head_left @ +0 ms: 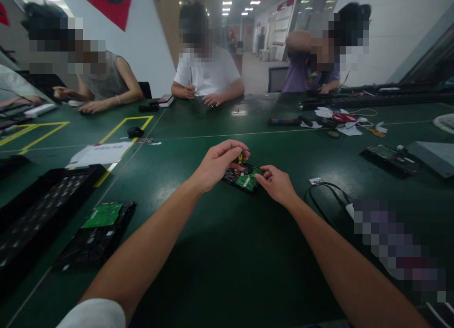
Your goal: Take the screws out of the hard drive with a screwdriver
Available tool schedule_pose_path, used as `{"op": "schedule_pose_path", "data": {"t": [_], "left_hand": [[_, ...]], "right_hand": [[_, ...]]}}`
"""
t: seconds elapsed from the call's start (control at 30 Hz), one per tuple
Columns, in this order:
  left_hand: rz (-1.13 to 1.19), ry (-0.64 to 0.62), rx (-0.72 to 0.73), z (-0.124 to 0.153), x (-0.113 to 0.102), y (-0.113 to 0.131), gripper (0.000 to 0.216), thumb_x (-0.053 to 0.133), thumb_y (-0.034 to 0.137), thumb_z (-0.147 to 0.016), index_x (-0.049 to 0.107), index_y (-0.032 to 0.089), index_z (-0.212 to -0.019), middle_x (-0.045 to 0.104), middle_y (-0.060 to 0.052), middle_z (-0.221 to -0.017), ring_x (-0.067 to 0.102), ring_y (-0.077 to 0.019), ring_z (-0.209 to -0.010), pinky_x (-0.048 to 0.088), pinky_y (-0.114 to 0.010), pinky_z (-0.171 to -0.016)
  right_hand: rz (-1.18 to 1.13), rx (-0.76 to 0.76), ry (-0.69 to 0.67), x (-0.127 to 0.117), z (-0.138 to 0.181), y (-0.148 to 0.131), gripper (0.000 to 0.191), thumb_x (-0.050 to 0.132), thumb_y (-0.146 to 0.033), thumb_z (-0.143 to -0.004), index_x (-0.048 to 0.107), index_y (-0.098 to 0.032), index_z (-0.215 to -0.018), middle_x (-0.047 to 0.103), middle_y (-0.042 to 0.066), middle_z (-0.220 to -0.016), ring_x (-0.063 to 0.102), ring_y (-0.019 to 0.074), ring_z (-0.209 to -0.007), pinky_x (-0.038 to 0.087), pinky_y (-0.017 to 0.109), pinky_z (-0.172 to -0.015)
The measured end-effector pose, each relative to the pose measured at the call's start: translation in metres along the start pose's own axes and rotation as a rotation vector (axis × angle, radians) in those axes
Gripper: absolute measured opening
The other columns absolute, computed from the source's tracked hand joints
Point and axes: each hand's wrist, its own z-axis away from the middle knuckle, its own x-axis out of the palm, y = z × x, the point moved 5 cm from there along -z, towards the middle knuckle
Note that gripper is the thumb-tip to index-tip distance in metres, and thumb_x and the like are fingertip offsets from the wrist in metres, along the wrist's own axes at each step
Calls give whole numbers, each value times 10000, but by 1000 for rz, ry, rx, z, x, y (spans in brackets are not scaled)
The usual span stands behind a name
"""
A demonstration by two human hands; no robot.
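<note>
A hard drive with a green circuit board facing up lies on the table in front of me. My left hand is closed around a small yellow-and-black screwdriver, held upright over the drive's far left part. Its tip is hidden by the fingers. On the drive's right edge, my right hand grips with thumb and bent fingers beside the green board.
Left of my arm lies another hard drive, beside a long black tray. A further drive and a grey box sit at the right, behind a black cable. Three people sit across the green table.
</note>
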Motion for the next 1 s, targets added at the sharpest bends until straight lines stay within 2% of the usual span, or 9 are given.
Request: {"op": "schedule_pose_path", "data": {"t": [0.33,0.57,0.83,1.0], "left_hand": [[-102,4,28,0,-1,0,301,708,457,-933,729,181,-1053,698,-75,-1062,649,-182,-982,601,-267,-733],[-160,56,21,0,-5,-1,347,735,501,-899,786,206,-1073,689,-62,-1053,625,-173,-924,606,-272,-723],[-172,35,9,0,-5,-1,351,730,496,-899,795,215,-1100,700,-61,-1035,637,-172,-918,588,-270,-726],[-153,25,11,0,-5,0,347,737,480,-902,796,208,-1109,697,-63,-1028,635,-174,-934,589,-266,-732]], "right_hand": [[2,1,-6,-1,0,0,379,710,-417,-935,677,-207,-1248,740,11,-859,664,159,-689,469,281,-635],[-1,-6,-14,2,-2,4,402,711,-436,-933,665,-207,-1260,739,8,-843,673,169,-695,472,292,-646],[6,-9,-6,2,-1,3,413,702,-439,-935,667,-199,-1269,744,14,-850,672,173,-696,474,294,-650],[-12,11,-6,1,-2,3,346,627,-415,-991,674,-198,-1256,754,31,-869,688,174,-694,490,289,-646]]}}
